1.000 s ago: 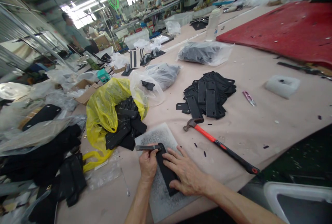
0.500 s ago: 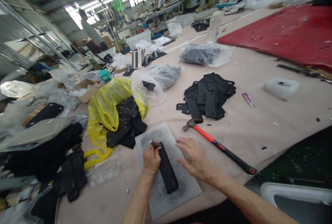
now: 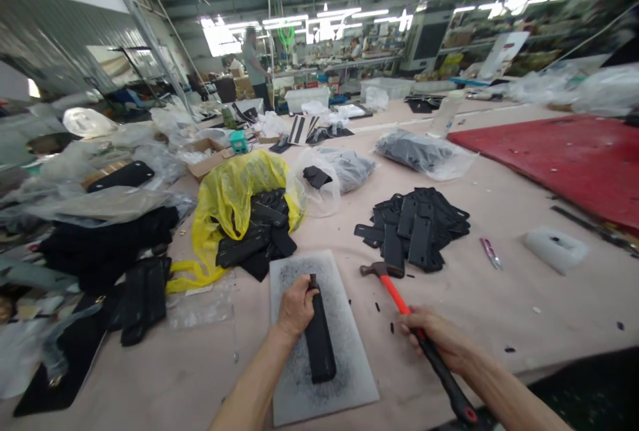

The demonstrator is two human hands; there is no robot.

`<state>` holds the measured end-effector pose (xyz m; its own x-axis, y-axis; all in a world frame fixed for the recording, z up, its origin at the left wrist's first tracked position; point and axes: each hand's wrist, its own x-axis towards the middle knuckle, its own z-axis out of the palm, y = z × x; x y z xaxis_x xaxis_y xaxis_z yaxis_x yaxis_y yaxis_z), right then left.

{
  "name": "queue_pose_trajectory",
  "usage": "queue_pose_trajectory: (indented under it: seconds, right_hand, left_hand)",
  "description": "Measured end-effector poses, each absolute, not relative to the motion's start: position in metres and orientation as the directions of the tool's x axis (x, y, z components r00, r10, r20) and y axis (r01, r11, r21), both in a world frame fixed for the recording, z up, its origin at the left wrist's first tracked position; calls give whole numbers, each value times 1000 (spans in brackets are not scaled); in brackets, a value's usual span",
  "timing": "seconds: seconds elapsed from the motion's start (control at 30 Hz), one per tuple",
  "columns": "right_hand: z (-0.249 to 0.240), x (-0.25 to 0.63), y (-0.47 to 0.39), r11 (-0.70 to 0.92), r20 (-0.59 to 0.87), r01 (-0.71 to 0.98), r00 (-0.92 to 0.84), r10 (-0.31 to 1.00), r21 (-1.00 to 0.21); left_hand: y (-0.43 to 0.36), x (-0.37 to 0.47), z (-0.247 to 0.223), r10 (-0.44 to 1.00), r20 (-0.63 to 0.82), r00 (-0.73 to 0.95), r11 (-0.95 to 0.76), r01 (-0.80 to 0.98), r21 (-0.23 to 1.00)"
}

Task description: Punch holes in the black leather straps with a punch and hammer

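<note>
My left hand [image 3: 298,304] is closed around a small metal punch [image 3: 313,281], held upright at the top end of a long black piece [image 3: 320,344]. That piece lies on a speckled grey-white board [image 3: 354,378]. To the right, my right hand [image 3: 434,334] is wrapped round the handle of a hammer [image 3: 394,292] with an orange and black handle. The hammer's head rests near the lower edge of a pile of black slotted pieces [image 3: 422,225].
A yellow bag [image 3: 204,218] with black pieces stands left of the board. Clear bags [image 3: 424,151] lie behind, pink-handled snips [image 3: 491,253] and a white foam roll [image 3: 556,249] at right. A red sheet [image 3: 564,158] covers the back right. A person [image 3: 255,68] stands far off.
My right hand has moved from over the board to the hammer and closed on its handle. The punch in my left hand is now more upright. The view has tilted and shifted.
</note>
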<state>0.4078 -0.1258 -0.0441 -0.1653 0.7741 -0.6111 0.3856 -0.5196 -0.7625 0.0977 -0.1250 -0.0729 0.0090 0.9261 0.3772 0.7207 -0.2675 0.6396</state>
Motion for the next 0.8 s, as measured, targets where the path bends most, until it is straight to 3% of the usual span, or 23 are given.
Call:
queue_pose_trajectory:
  seconds: [0.1, 0.17, 0.23, 0.3, 0.37, 0.43, 0.5, 0.57, 0.63, 0.73, 0.8]
  right_hand:
    - [-19, 385, -125, -685, -706, 173, -189, 682, -708]
    - [14, 370, -124, -621, -645, 182, -136, 752, -763]
    - [56, 358, -122, -392, -428, 238, -124, 895, -888]
    - [95, 347, -120, -56, -92, 317, -101, 991, -947]
    - [119, 340, -120, 229, 218, 437, -77, 973, -870]
    - [125, 336, -122, 415, 364, 588, -210, 908, -695]
    - [123, 334, -124, 535, 317, 682, -431, 845, -499]
    - [122, 334, -125, 601, 243, 706, -550, 799, -376]
    - [126, 335, -125, 585, 296, 712, -504, 811, -388]
    - [129, 334, -126, 508, 433, 699, -305, 848, -503]
    - [127, 333, -126, 522, 382, 715, -370, 847, -465]
  left_hand:
    - [-125, 97, -74, 907, 422, -3, -297, 708, 641]
    - [-125, 97, -76, 897, 443, -11, -307, 705, 640]
    - [-125, 97, -79, 892, 451, -15, -310, 706, 637]
    - [-125, 96, -81, 891, 453, -16, -309, 709, 634]
    - [-126, 96, -81, 896, 444, -16, -302, 710, 637]
    - [-126, 96, -81, 902, 432, -14, -296, 709, 641]
    - [-125, 96, -82, 908, 418, -15, -285, 710, 644]
    - [-125, 96, -82, 912, 409, -15, -279, 710, 646]
    - [-125, 96, -83, 912, 410, -14, -283, 701, 655]
    - [-125, 96, -83, 907, 422, -9, -302, 683, 665]
    - [-124, 96, -83, 903, 430, -10, -305, 691, 655]
